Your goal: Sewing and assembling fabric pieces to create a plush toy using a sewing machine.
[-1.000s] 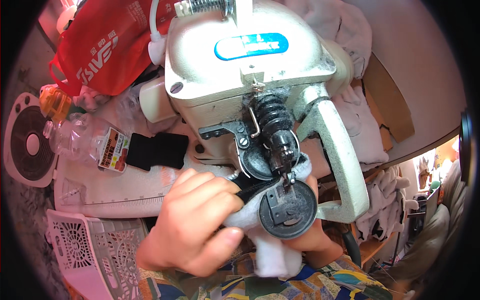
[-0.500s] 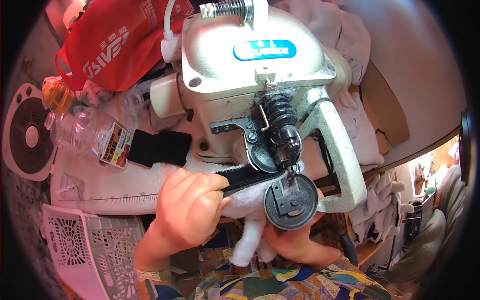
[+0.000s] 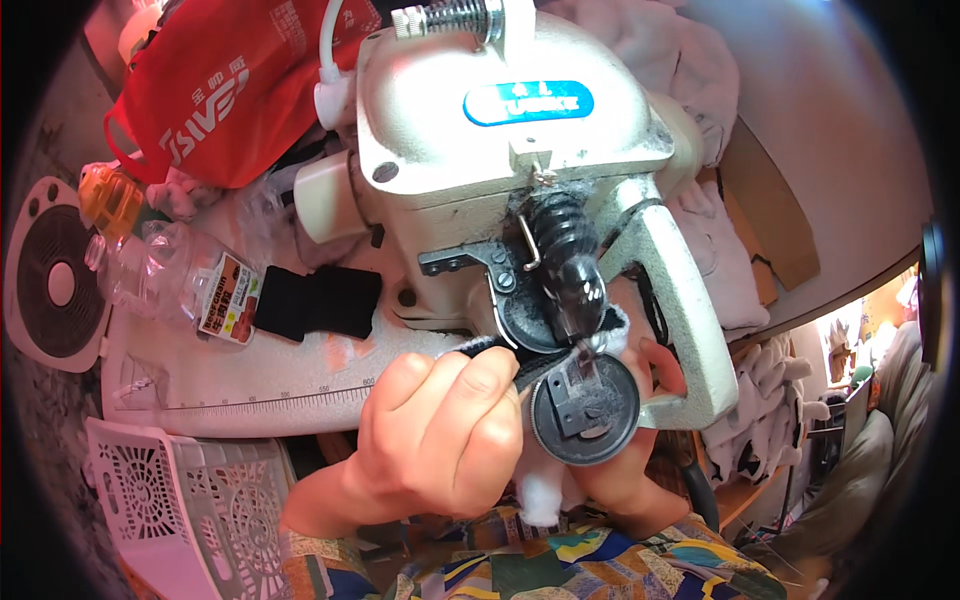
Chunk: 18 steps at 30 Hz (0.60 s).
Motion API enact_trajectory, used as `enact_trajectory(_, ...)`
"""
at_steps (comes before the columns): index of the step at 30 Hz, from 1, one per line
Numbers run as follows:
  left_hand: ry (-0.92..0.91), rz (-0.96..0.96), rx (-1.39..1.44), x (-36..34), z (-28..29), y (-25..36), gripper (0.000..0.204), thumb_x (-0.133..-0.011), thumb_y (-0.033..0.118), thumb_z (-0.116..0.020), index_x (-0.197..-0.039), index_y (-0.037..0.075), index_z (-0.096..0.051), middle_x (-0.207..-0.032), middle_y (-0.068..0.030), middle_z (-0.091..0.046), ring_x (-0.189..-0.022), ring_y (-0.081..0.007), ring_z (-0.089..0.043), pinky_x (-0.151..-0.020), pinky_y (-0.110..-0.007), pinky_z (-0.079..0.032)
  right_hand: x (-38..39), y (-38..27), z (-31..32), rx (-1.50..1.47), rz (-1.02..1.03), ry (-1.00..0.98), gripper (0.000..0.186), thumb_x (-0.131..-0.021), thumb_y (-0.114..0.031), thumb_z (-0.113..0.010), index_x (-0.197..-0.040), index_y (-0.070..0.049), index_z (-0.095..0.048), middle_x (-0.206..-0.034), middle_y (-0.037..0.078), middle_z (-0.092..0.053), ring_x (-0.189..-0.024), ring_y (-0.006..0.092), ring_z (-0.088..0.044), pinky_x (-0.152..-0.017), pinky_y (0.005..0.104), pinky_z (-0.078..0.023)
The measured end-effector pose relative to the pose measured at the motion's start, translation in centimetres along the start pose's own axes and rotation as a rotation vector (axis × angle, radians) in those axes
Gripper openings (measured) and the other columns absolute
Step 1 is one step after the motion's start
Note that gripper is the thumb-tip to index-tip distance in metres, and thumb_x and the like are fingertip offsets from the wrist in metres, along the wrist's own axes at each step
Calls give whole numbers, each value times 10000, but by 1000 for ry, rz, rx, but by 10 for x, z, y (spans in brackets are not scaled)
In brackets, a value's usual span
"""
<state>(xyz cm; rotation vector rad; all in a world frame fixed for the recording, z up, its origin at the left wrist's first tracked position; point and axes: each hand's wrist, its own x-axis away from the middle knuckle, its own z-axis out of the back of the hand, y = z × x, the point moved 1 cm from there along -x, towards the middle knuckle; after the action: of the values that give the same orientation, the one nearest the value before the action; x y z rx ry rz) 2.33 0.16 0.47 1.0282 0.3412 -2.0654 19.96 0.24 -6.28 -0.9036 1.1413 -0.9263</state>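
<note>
left hand [image 3: 440,440] crept nearer the sewing machine [image 3: 500,130] | fingers gripping white cloth [image 3: 545,495] | right hand [image 3: 625,480] unclear

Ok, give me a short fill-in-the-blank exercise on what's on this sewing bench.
1. The left hand grips a dark strap in front of a cream-coloured ____ machine.
2. The bag behind the machine is ____ in colour.
3. The clear plastic bottle lies on its ____.

Missing words: sewing; red; side

The left hand [image 3: 440,440] is curled into a tight fist-like grip, knuckles up, while the right hand [image 3: 640,470] shows mostly hidden, fingertips [image 3: 662,362] raised.
</note>
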Motion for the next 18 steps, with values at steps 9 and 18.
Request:
enact_trajectory(9,-394,148,482,-17,32,-12,171,-717,109,-665,-850,17,-612,-883,-131,-596,-725,-265,-581,-604,-359,-391,13,-3,-1,-176,-69,-141,761,-664,-166,-831,-1265,42,-414,-1203,149,-523,-1092,241,-554,-1035,403,-355)
enact_trajectory(18,-148,295,452,6,31,-26,158,-703,-37,-653,-855,-10,-619,-938,-149,-605,-749,-290,-612,-633,-353,-492,26,18,-14,-128,-160,-141,712,-668,-145,-844,-1232,45,-453,-1103,120,-590,-1005,198,-600,-923,343,-441)
